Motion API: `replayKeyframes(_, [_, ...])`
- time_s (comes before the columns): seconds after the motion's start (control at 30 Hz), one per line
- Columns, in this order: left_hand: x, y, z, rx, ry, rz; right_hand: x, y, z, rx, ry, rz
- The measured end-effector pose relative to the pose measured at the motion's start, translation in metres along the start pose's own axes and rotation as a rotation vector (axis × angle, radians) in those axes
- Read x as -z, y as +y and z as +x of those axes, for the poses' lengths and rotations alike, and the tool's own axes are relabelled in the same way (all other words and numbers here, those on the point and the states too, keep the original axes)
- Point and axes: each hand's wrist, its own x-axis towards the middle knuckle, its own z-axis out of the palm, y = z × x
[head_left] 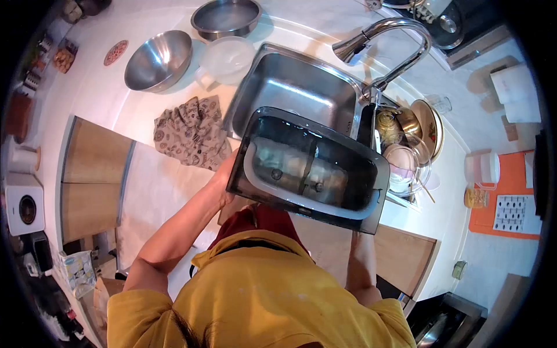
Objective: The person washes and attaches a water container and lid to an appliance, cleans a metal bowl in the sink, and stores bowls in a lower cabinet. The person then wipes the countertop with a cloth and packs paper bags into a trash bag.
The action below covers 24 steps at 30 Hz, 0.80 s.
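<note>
holding a dark tub (304, 200) in the centre of the frame, with the left hand (225, 174) clasping its left end and the right hand (362, 240) mostly hidden beneath its lower right corner; cannot tell how tight that second grip is. overlapping the near side of a steel sink (301, 95) with it, right of a patterned cloth (194, 136) on the worktop (136, 110), below a curved faucet (427, 46) at upper right.
</note>
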Motion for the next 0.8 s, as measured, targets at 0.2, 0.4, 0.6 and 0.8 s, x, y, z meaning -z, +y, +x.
replayKeyframes(0.2, [0.006, -0.005, 0.005, -0.054, 0.104, 0.156, 0.003, 0.007, 0.003, 0.031, -0.018, 0.012])
replayKeyframes(0.4, [0.004, -0.006, 0.002, -0.162, 0.138, 0.182, 0.052, 0.048, 0.038, 0.162, -0.131, 0.033])
replayKeyframes(0.6, [0.018, -0.011, 0.008, -0.455, -0.130, 0.170, 0.012, 0.006, 0.031, 0.163, 0.141, -0.293])
replayKeyframes(0.8, [0.021, 0.003, -0.016, -0.550, -0.479, 0.369, -0.008, -0.031, 0.007, 0.100, -0.134, -0.029])
